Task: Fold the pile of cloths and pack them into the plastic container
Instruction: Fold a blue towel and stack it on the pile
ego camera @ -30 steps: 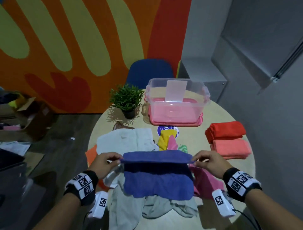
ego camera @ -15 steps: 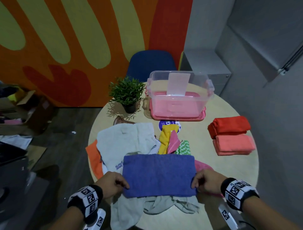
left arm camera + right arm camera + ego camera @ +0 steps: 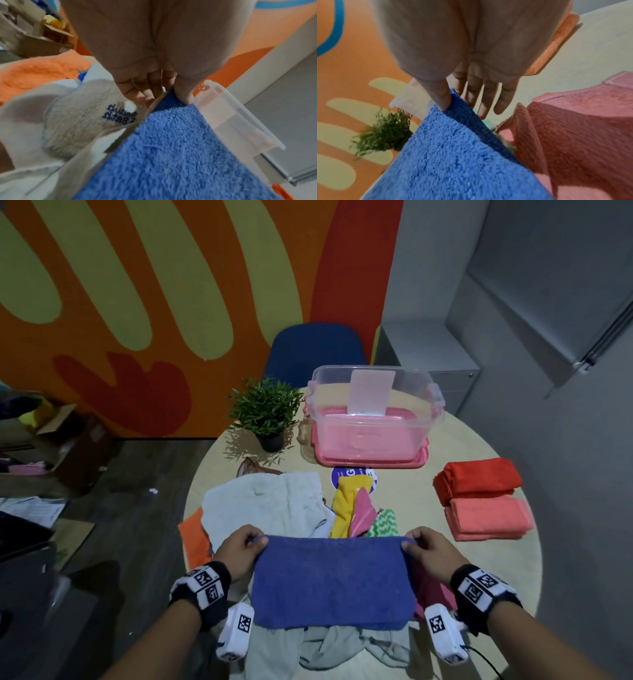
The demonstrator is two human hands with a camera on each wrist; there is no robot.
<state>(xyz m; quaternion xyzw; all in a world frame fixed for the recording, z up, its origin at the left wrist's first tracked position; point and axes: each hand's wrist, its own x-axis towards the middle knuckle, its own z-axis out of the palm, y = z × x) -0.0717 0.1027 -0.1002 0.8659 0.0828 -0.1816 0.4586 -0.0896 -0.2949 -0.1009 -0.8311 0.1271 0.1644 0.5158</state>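
Blue cloth (image 3: 334, 580): its far left corner is being pinched by the left hand (image 3: 239, 553) and its far right corner by the right hand (image 3: 433, 553), the cloth hanging between them over the unfolded pile (image 3: 263, 505). Plastic container (image 3: 371, 419): standing open well beyond, on the round table (image 3: 479, 446).

Both arms were bare, with no sleeves. The left hand (image 3: 241, 547) and the right hand (image 3: 430, 549) were bare too, with no gloves or rings. Each wrist had a thick black band around it. The left band (image 3: 202, 589) had white squares with black blocky marks on them, and so did the right band (image 3: 483, 590). A small white box hung under each wrist. The left box (image 3: 236, 633) had one black-and-white square mark on it, and the right box (image 3: 443, 633) had one too. A thin black cable (image 3: 486, 662) ran back from the right box.
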